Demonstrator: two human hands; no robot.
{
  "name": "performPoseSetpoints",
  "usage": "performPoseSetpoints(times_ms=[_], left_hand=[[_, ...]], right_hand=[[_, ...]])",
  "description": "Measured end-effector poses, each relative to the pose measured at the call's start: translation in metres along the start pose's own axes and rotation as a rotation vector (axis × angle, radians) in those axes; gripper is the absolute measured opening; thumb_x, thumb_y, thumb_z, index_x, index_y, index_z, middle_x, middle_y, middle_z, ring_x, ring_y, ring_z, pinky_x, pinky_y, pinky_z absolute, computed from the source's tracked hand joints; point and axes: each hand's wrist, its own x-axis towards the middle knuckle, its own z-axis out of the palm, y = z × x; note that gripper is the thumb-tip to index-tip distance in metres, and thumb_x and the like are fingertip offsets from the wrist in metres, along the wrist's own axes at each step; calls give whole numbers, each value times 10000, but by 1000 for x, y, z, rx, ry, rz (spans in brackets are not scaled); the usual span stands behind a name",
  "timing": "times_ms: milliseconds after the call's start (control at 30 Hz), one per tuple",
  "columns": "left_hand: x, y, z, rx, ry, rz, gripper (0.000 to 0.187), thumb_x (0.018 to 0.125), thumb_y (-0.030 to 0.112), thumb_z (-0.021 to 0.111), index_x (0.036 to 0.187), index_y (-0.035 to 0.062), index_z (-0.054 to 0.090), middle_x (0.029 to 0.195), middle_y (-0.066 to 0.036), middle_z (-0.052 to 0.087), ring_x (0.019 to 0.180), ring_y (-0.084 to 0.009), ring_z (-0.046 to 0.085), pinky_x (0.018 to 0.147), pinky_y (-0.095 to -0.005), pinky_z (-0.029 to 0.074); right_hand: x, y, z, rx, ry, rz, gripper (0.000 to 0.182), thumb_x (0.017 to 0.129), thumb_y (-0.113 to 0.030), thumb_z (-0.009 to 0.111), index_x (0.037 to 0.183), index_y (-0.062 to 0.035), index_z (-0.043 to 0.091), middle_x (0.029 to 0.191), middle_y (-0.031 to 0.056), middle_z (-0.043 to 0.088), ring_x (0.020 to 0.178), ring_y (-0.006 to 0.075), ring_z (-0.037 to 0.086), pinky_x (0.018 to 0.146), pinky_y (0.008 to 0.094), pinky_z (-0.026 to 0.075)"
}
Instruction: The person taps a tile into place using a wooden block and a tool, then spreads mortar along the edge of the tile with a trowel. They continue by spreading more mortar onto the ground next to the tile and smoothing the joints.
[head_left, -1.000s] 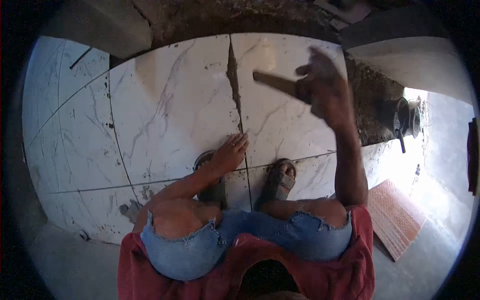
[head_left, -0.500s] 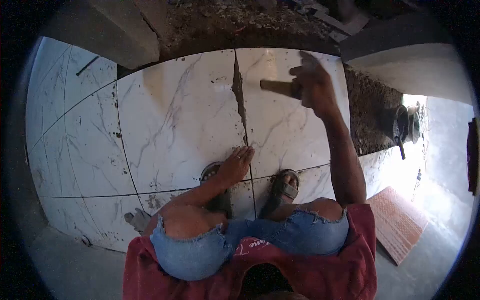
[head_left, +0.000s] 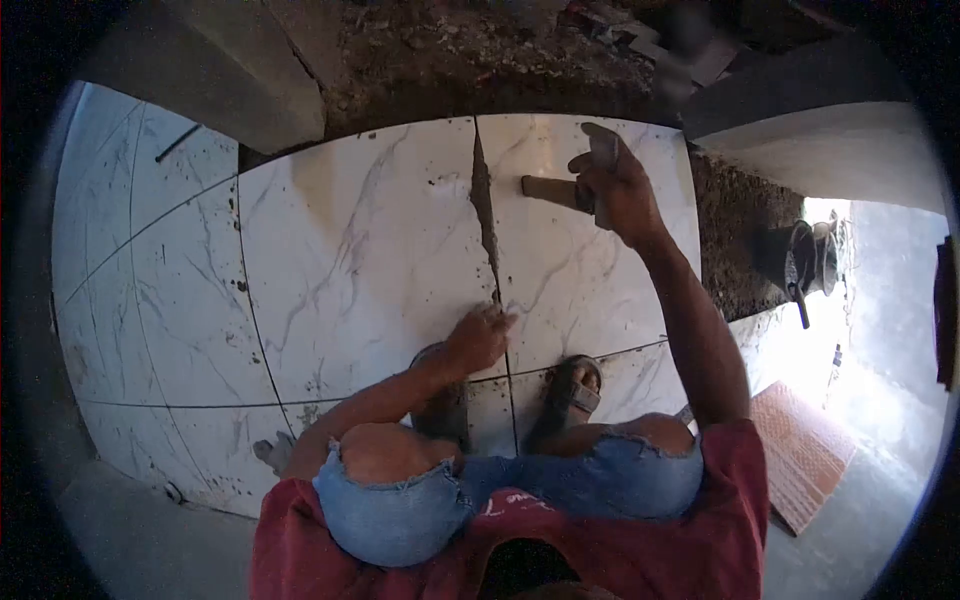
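Observation:
Large white tiles with grey veining cover the floor before me; the left tile (head_left: pixel 340 240) and the right tile (head_left: pixel 580 270) are separated by a gap (head_left: pixel 483 195) that widens toward the far end. My right hand (head_left: pixel 622 195) is raised over the right tile, closed around a short wooden handle (head_left: pixel 553 192) whose blunt end points left. Whatever sits at the handle's other end is mostly hidden by the fingers. Low by the near end of the gap, my left hand (head_left: pixel 478 340) has bent, bunched fingers; anything between them is too small to make out.
Bare dark soil (head_left: pixel 450 70) lies beyond the tiles, and more soil (head_left: pixel 735 230) borders them on the right. A bucket-like container (head_left: pixel 825 258) stands there. An orange-brown patterned tile (head_left: pixel 800 455) lies near my right side. Concrete blocks (head_left: pixel 240 80) flank the far corners.
My left hand has gone from lying flat with fingers stretched out to bent fingers at the joint. My right hand still holds the wooden handle, slightly shifted. The view has tilted a little.

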Motion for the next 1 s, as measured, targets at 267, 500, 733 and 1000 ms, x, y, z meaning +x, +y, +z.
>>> performPoseSetpoints(times_ms=[267,500,733,1000], left_hand=[[186,-133,-113,-16,343,-686,875,738,438,669,1414,81,243,1460,-224,221,1341,-383,232,1034,-593,214],[222,-201,-106,43,325,-870,1041,657,574,692,1459,179,158,1506,-221,49,1390,-401,15,1026,-670,-8],[232,-183,-120,34,258,-872,723,660,467,713,1322,348,444,1520,-166,61,1379,-434,2,943,-769,-11],[252,-265,-57,-153,263,-706,512,687,340,715,1175,326,560,1529,-120,40,1380,-430,-26,877,-824,-29]], right_hand=[[-4,-1,-9,174,38,125,502,829,-72,553,1304,-33,397,932,88,605,818,155,590,743,308,487],[7,-47,-25,335,298,78,492,818,-118,592,1269,-11,424,830,73,565,690,147,564,578,295,472],[48,-8,-5,455,229,107,382,828,-150,580,1191,-39,540,885,84,611,698,153,569,611,290,466],[63,-7,14,354,344,15,232,805,-157,591,965,11,595,702,51,560,586,152,533,509,286,412]])
